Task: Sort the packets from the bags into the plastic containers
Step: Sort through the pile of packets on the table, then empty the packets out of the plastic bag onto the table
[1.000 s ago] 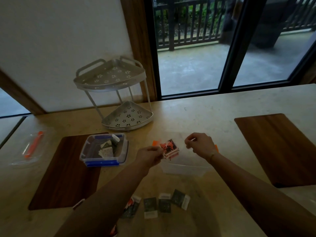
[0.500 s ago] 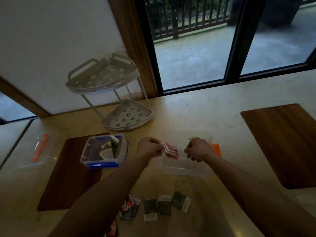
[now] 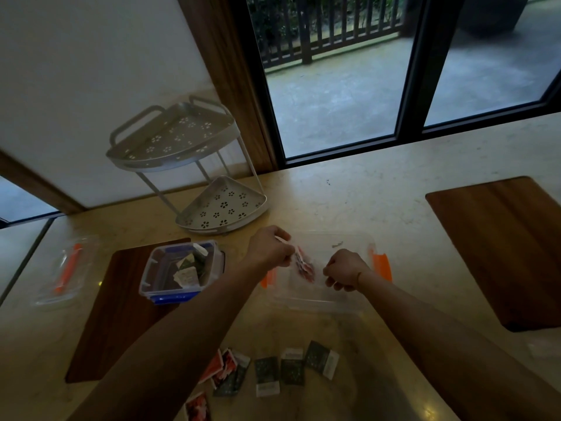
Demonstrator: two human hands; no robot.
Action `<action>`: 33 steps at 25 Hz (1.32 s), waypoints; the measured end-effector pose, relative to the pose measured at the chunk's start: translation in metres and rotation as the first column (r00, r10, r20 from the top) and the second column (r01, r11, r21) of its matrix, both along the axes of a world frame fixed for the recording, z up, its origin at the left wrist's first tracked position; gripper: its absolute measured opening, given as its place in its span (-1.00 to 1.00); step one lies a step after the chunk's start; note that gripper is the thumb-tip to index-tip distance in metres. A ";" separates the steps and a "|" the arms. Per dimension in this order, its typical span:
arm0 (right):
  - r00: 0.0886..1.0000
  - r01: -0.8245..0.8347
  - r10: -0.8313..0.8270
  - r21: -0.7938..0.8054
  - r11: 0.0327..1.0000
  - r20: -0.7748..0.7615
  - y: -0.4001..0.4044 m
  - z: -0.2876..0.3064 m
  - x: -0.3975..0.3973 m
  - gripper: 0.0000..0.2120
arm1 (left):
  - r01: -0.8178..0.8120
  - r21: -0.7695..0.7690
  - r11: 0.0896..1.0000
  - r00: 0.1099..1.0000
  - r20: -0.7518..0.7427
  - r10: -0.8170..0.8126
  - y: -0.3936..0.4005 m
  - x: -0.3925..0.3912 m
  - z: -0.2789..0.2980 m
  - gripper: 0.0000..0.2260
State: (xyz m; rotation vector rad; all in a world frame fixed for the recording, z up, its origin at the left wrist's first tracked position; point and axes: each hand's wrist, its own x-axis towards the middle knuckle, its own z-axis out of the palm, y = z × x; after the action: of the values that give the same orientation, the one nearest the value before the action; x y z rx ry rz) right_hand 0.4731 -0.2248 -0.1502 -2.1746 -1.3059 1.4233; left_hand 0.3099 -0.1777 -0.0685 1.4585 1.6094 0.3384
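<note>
Over the counter, head view: we wore the only camera and looked down on both our hands above the clear container [image 3: 315, 299].
Left hand [image 3: 268, 249]: fingers pinched closed on the upper end of the red packets [image 3: 304, 264], which hung tilted over the container's open top, just inside its left wall.
Right hand [image 3: 344, 270]: curled into a loose fist above the container, just beside the packets; whether it held a corner of them, we could not tell.
Reason for the hold: we judged the pinch at one end let the stack drop flat once released, with the right hand near to steady it.
Blue-clipped container [image 3: 182, 268]: stood on the left wooden board [image 3: 100, 323], already holding dark and pale packets; we judged it the bin for the other kind.
Loose packets [image 3: 273, 372]: lay in a row on the counter near our body, dark ones at the centre and red ones at their left, not yet sorted.
Edges: the orange clips [image 3: 381, 265] stuck out at both ends of the clear container; its walls were hard to see against the counter.
Open room: bare counter lay between the two containers and before the corner rack [image 3: 194, 177]; the right board [image 3: 501, 247] stood well apart.
</note>
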 end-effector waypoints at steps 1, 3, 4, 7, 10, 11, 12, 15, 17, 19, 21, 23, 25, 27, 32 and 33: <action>1.000 0.017 -0.017 -0.013 1.000 -0.019 0.000 -0.001 -0.001 -0.79 | 0.044 0.037 0.998 0.998 -0.046 -0.042 0.001 -0.001 0.001 -0.77; 0.997 0.048 -0.050 -0.026 0.998 -0.058 -0.002 0.000 -0.002 -0.79 | 0.104 0.096 0.990 0.990 -0.111 -0.093 0.004 -0.002 0.002 -0.75; 0.996 0.054 -0.056 -0.030 0.998 -0.069 -0.002 0.000 -0.002 -0.78 | 0.125 0.117 0.985 0.984 -0.142 -0.108 0.005 -0.002 0.002 -0.74; 0.996 0.055 -0.058 -0.040 0.998 -0.072 -0.002 -0.001 -0.001 -0.80 | 0.166 0.142 0.976 0.971 -0.198 -0.137 0.005 -0.002 0.003 -0.73; 0.994 0.080 -0.082 -0.036 0.996 -0.067 0.000 -0.003 -0.001 -0.79 | 0.175 0.152 0.973 0.969 -0.201 -0.143 0.006 -0.001 0.006 -0.72; 0.994 0.079 -0.081 -0.030 0.996 -0.068 0.000 -0.003 -0.001 -0.79 | 0.172 0.151 0.974 0.970 -0.197 -0.141 0.006 -0.002 0.006 -0.72; 0.994 0.077 -0.079 -0.023 0.997 -0.071 0.000 -0.001 -0.002 -0.79 | 0.169 0.149 0.974 0.971 -0.192 -0.139 0.006 -0.002 0.007 -0.72; 0.990 0.107 -0.107 -0.003 0.994 -0.087 -0.004 0.004 -0.001 -0.80 | 0.162 0.147 0.976 0.975 -0.175 -0.136 0.004 -0.006 0.007 -0.72; 0.982 0.153 -0.147 0.038 0.988 -0.116 -0.007 0.008 -0.001 -0.80 | 0.150 0.150 0.977 0.979 -0.159 -0.126 0.002 -0.012 0.008 -0.72; 0.970 0.209 -0.193 0.102 0.973 -0.145 -0.011 0.015 0.000 -0.82 | 0.133 0.151 0.980 0.985 -0.130 -0.114 -0.001 -0.018 0.010 -0.73; 0.956 0.265 -0.238 0.159 0.951 -0.172 -0.015 0.026 0.000 -0.81 | 0.128 0.142 0.981 0.988 -0.100 -0.115 -0.005 -0.025 0.011 -0.73; 0.938 0.316 -0.275 0.191 0.929 -0.213 -0.020 0.038 -0.001 -0.81 | 0.124 0.116 0.985 0.991 -0.055 -0.118 -0.011 -0.031 0.010 -0.71; 0.896 0.399 -0.334 0.201 0.895 -0.291 -0.027 0.049 -0.005 -0.84 | 0.132 0.090 0.987 0.991 -0.016 -0.131 -0.017 -0.038 0.009 -0.68; 0.844 0.484 -0.385 0.224 0.846 -0.373 -0.038 0.060 -0.010 -0.84 | 0.162 0.058 0.985 0.987 0.000 -0.162 -0.024 -0.044 0.008 -0.66; 0.770 0.608 -0.428 0.341 0.717 -0.473 -0.069 0.085 -0.023 -0.82 | 0.355 -0.027 0.934 0.935 0.024 -0.355 -0.045 -0.058 0.007 -0.60; 0.781 0.605 -0.430 0.376 0.702 -0.453 -0.075 0.088 -0.025 -0.83 | 0.399 -0.032 0.916 0.917 0.022 -0.399 -0.048 -0.059 0.007 -0.58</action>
State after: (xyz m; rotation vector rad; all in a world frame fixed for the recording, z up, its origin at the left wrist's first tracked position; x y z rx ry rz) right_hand 0.4480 -0.3000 -0.0620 -1.6570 -0.7207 1.0025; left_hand 0.2508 -0.2256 -0.0616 1.7069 1.2567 0.0837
